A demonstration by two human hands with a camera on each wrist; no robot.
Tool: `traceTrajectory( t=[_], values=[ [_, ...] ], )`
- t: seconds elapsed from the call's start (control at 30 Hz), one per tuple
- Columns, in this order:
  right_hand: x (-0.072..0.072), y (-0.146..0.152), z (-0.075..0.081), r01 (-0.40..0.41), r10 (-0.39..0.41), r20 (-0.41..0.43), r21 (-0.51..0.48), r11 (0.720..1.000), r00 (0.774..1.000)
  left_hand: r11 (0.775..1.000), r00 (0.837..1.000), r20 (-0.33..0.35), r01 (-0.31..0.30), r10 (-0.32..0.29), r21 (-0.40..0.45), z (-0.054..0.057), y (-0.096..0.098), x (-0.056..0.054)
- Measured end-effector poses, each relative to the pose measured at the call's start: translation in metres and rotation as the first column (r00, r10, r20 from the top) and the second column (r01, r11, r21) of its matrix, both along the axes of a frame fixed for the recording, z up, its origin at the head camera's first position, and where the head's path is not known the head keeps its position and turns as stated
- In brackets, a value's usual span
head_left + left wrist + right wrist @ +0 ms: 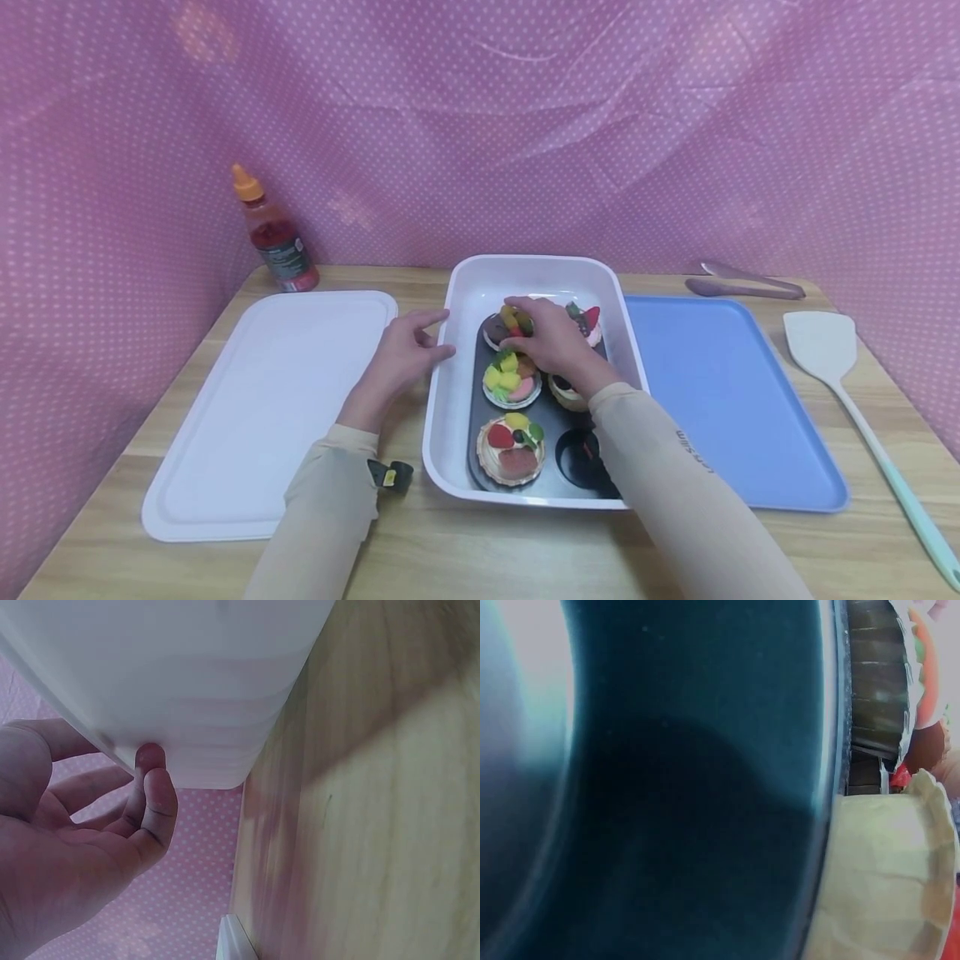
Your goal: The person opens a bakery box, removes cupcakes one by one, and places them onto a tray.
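Note:
A white deep tray (435, 442) holds a dark muffin pan (551, 412) with fruit tarts in its wells. My left hand (397, 354) touches the tray's left rim with thumb and fingertips; in the left wrist view, fingertips (152, 757) rest against its outer wall. My right hand (555, 337) reaches into the tray, thumb and forefinger curved round the back-left tart (495, 329), partly hidden by them. Nearby are a yellow-topped tart (504, 382), a front-left tart (512, 450), a back-right tart (588, 323) and a half-hidden tart (566, 393). The front-right well (577, 458) holds no tart.
A white flat tray (277, 417) lies left, a blue tray (720, 400) right. An orange-capped sauce bottle (279, 237) stands at the back left. Tongs (738, 283) and a long-handled white spatula (825, 346) lie at the right. A pink dotted cloth (480, 150) hangs behind.

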State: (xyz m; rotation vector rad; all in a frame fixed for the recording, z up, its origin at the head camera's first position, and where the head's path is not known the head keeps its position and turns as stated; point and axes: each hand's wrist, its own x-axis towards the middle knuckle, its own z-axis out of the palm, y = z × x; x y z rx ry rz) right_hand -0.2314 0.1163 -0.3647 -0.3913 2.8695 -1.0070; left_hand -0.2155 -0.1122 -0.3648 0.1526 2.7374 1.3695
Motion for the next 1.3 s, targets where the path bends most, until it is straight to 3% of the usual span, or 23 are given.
traceTrajectory(
  t=[0.6,0.87,1.0,1.3],
  values=[
    [0.0,0.004,0.002,0.012,-0.012,-0.068,-0.007,1.0,0.998,1.0,1.0,0.012,-0.004,0.004,0.009,0.003,0.0,-0.001],
    [0.002,0.007,0.006,0.098,-0.113,-0.086,-0.163,0.982,0.99,1.0,1.0,0.012,0.001,-0.001,0.01,0.003,-0.001,-0.001],
    [0.005,0.006,0.009,0.097,-0.119,-0.093,-0.214,0.972,0.989,1.0,1.0,0.012,0.003,-0.003,0.016,0.004,-0.003,-0.001],
    [0.007,0.015,0.022,0.129,-0.16,-0.142,-0.206,0.97,0.977,0.999,1.0,0.018,0.01,-0.011,0.048,-0.002,-0.001,-0.001]
  ],
)
